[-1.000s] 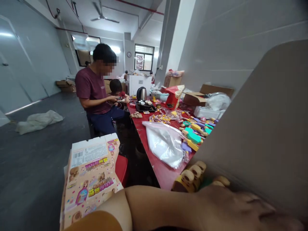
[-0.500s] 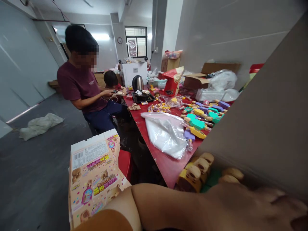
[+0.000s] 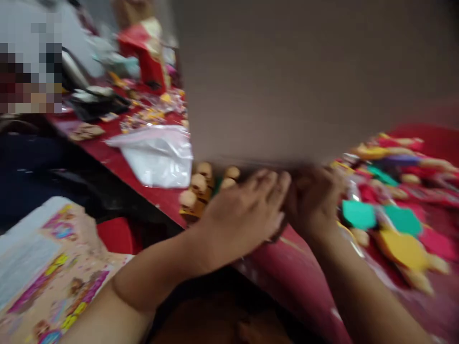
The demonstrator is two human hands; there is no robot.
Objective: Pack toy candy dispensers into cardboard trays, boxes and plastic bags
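Note:
My left hand (image 3: 247, 205) reaches across the table's edge, its back up and its fingers stretched forward, close to the foot of a large grey-brown panel (image 3: 272, 86). Just left of it stand several yellow-brown pieces with round tan tops (image 3: 198, 184), partly hidden by the hand. My right hand (image 3: 313, 198) is beside the left one, fingers bent and smeared by motion at the panel's lower edge. Whether it holds anything is hidden.
Bagged teal, yellow and pink pieces (image 3: 398, 220) lie to the right on the red table (image 3: 165, 203). A clear plastic bag (image 3: 158, 157) and small wrapped items (image 3: 148, 114) are at the left. A printed cardboard box (image 3: 71, 277) stands lower left, near a red stool (image 3: 116, 235).
The view has swung right and down, with blur. My right hand has come into view, and the left now shows near the middle. The panel fills more of the upper view.

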